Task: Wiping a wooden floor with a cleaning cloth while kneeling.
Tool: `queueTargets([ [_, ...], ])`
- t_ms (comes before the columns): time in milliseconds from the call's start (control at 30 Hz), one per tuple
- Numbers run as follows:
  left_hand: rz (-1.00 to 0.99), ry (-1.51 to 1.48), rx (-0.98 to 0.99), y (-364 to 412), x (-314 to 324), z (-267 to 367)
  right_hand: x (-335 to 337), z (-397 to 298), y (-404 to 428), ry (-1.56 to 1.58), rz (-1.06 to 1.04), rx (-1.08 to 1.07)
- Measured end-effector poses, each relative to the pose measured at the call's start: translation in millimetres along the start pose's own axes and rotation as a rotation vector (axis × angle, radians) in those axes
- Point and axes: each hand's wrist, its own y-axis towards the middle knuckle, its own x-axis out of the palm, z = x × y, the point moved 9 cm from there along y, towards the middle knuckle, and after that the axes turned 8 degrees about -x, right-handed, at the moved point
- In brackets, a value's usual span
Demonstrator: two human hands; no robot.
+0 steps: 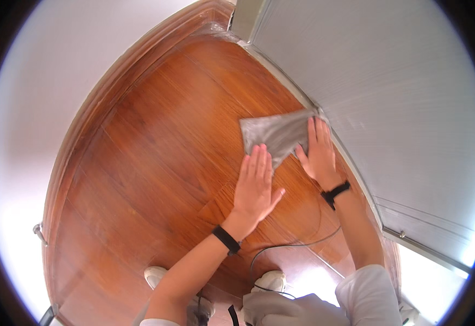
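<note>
A grey cloth lies spread on the reddish-brown wooden floor, its right corner reaching the base of a grey panel door. My left hand rests with its fingertips over the cloth's lower left edge, fingers stretched out and thumb apart. On the cloth's right end lies my right hand, flat, its fingers pointing at the door base and its thumb spread. Neither hand is curled around the cloth. Both wrists wear black bands.
The grey panel door rises along the right. A wooden baseboard curves along the white wall at left, where a metal doorstop sticks out. A thin dark cable crosses the floor near white shoes.
</note>
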Motion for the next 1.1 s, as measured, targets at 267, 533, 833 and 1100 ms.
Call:
queueTargets([
  [267,-0.309,0.131,0.384,-102,50,95,-25,17,-221,-0.006,-0.088,0.321],
  [533,-0.548,0.159,0.714,-217,107,158,3,-49,-478,0.049,-0.132,0.737],
  [833,-0.419,0.229,0.66,-170,114,145,-10,20,-402,0.044,-0.169,0.279],
  [1100,-0.252,0.108,0.364,-85,54,78,-11,49,-212,-0.034,-0.133,0.122],
])
